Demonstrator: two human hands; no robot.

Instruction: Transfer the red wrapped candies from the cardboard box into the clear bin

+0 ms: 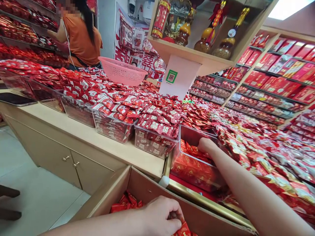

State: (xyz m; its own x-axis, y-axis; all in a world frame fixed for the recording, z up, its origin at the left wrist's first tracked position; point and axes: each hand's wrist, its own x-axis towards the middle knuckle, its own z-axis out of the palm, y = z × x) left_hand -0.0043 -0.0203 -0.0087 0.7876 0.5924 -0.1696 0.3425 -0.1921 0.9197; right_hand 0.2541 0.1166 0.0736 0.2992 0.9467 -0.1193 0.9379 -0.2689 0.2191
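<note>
Nearest us, our left hand reaches into the open cardboard box, its fingers curled beside a red packet; we cannot tell whether they pinch it. More red packets lie left of that wrist. Just beyond the box, our right hand dips into a clear bin partly filled with orange-red packets; its fingertips are hidden, so we cannot tell its grip. Leaning on the bin's rim could tip it toward us, we judge, and a sideways forearm sweep could drag loose packets off the neighbouring heap. Farther back, a pink basket sits on more packets, near a person in orange.
</note>
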